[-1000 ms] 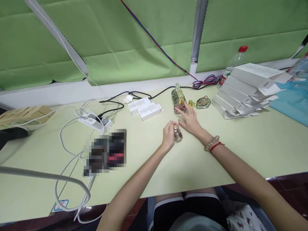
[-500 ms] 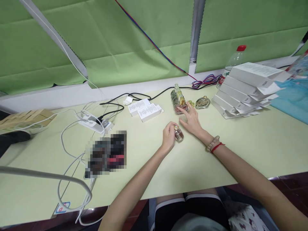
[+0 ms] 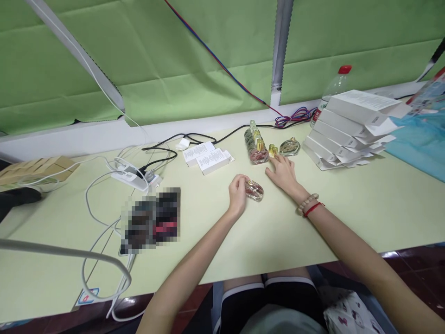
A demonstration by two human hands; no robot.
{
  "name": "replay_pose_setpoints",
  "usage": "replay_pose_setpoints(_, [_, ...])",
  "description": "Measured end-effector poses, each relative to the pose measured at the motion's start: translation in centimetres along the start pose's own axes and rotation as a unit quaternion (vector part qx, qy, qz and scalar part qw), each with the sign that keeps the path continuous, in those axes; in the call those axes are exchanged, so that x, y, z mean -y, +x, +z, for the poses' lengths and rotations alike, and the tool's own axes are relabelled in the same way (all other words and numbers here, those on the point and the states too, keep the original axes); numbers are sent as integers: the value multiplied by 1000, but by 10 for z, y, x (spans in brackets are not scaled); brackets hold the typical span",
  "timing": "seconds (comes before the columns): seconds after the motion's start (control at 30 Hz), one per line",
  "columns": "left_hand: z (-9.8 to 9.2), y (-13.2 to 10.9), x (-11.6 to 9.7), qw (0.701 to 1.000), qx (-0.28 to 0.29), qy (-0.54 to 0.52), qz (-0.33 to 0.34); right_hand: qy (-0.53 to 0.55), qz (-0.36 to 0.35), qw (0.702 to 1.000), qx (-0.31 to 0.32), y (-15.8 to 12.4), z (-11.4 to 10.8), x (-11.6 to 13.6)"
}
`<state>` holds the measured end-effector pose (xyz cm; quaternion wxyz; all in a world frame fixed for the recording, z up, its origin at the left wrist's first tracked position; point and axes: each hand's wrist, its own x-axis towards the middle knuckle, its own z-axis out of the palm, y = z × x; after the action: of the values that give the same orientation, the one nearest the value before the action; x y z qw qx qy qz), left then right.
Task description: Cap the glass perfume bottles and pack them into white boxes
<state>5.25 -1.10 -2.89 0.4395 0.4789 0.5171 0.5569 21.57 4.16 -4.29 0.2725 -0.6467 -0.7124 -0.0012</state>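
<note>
My left hand (image 3: 238, 194) is closed around one end of a small glass perfume bottle (image 3: 255, 191), which has a gold neck and no cap on it. My right hand (image 3: 284, 172) rests over the table with its fingers stretched forward and the thumb apart. Its fingertips come close to a few gold caps (image 3: 273, 150); whether they touch is unclear. Left of these caps stands a row of perfume bottles (image 3: 259, 157) with gold caps. Another uncapped perfume bottle (image 3: 289, 147) lies beyond my right hand.
Stacked white boxes (image 3: 347, 132) with open flaps rise at the right, a red-capped water bottle (image 3: 330, 90) behind them. Two white boxes (image 3: 213, 160) lie left of the bottle row. A power strip (image 3: 130, 178) and loose cables cover the left side, near a pixelated patch (image 3: 151, 220).
My right hand has drawn back from the front of the bottle row towards the gold caps. The bottle in my left hand has turned and now lies more sideways.
</note>
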Motion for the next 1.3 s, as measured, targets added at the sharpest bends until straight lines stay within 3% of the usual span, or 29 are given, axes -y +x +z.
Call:
replay_pose_setpoints(0.13, [-1,1,-2,1000,-20,-18,2,5,10,999,-30,2,-8,-1])
replay_pose_setpoints(0.3, [-1,0,-2,999,-10,-39,-13,57,37,998,-11,3,-16,1])
replay_pose_setpoints(0.43, [0,0,0,998,19,-48,-35,201,37,979,-1,1,-20,13])
replay_pose_setpoints(0.5, [1,0,1,999,28,-33,-24,323,21,946,23,0,-22,22])
replay_pose_setpoints(0.6, [1,1,2,999,33,-12,0,477,-10,872,107,-1,-28,35])
replay_pose_setpoints(0.7, [1,1,3,1000,29,-12,1,560,-33,809,175,-3,-32,41])
replay_pose_setpoints(0.8, [2,1,6,999,34,-24,-15,596,-36,778,195,-5,-34,42])
replay_pose_setpoints(1.07, [0,1,7,999,38,2,12,575,-119,777,229,-6,-37,41])
replay_pose_setpoints(1.3, [0,1,7,999,43,10,17,596,-95,763,229,-7,-35,42])
